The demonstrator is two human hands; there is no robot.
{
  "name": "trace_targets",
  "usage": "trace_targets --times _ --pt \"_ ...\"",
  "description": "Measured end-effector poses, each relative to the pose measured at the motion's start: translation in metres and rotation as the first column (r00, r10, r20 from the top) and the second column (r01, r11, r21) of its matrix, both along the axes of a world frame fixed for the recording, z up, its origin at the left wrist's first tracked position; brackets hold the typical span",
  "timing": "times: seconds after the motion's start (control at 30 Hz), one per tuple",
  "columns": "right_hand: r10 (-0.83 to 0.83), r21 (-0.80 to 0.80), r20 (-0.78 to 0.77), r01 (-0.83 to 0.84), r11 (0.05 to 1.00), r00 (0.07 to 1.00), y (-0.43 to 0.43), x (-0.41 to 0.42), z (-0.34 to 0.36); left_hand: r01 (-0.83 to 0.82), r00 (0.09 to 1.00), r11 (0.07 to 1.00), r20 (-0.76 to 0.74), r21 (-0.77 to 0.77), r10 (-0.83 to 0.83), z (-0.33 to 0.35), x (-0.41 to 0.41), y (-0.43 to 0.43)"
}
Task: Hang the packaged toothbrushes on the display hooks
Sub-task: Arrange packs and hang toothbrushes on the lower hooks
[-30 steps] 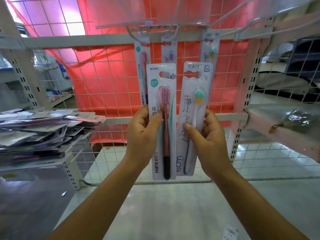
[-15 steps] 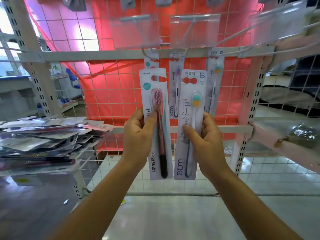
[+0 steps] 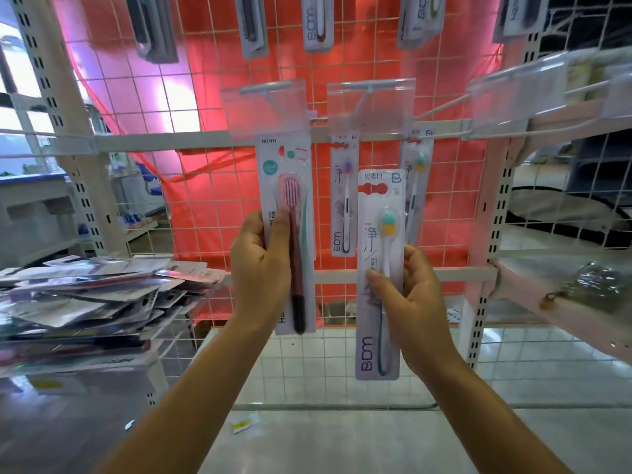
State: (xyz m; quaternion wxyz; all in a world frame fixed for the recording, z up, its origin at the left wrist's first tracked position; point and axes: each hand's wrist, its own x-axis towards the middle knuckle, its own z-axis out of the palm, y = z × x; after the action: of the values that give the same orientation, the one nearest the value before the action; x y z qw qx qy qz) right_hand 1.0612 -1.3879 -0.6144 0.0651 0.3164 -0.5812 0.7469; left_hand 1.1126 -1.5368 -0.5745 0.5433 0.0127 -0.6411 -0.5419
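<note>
The left hand [image 3: 260, 268] has lifted the white card pack with the pink toothbrush [image 3: 294, 186] clear of its neighbour. Its top is now at the clear plastic label holder [image 3: 266, 107], pinched between thumb and fingers. The right hand [image 3: 417, 302] pinches the white pack with the teal-and-yellow brush [image 3: 376, 206], held lower. At left, a white wire shelf [image 3: 178, 323] carries a heap of packaged toothbrushes [image 3: 85, 295].

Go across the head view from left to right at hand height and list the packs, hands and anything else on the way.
pile of packs → left hand → pink toothbrush pack → hanging purple-headed pack → teal-and-yellow-headed pack → right hand → crumpled clear wrap on the right shelf.
</note>
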Motion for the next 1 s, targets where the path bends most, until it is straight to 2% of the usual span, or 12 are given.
trace_targets --times 0.3,0.57,0.8,1.0 --pt "-0.006 0.001 -0.001 0.006 1.000 1.000 -0.004 -0.006 -0.003 0.012 0.999 1.000 -0.036 -0.002 -0.012 0.020 -0.010 -0.005" --pt "-0.012 -0.003 0.030 0.013 1.000 0.999 -0.007 -0.018 -0.011 -0.070 0.996 0.997 -0.059 0.012 0.071 0.018 -0.014 -0.011" --pt "-0.015 0.026 0.016 0.015 1.000 1.000 -0.013 -0.024 -0.015 -0.097 0.992 0.995 0.076 -0.024 0.099 0.016 -0.023 -0.020" --pt "-0.019 0.059 0.039 0.017 0.998 0.999 -0.014 -0.032 -0.022 -0.082 0.988 0.995 0.131 -0.049 0.088 0.012 -0.050 -0.039"
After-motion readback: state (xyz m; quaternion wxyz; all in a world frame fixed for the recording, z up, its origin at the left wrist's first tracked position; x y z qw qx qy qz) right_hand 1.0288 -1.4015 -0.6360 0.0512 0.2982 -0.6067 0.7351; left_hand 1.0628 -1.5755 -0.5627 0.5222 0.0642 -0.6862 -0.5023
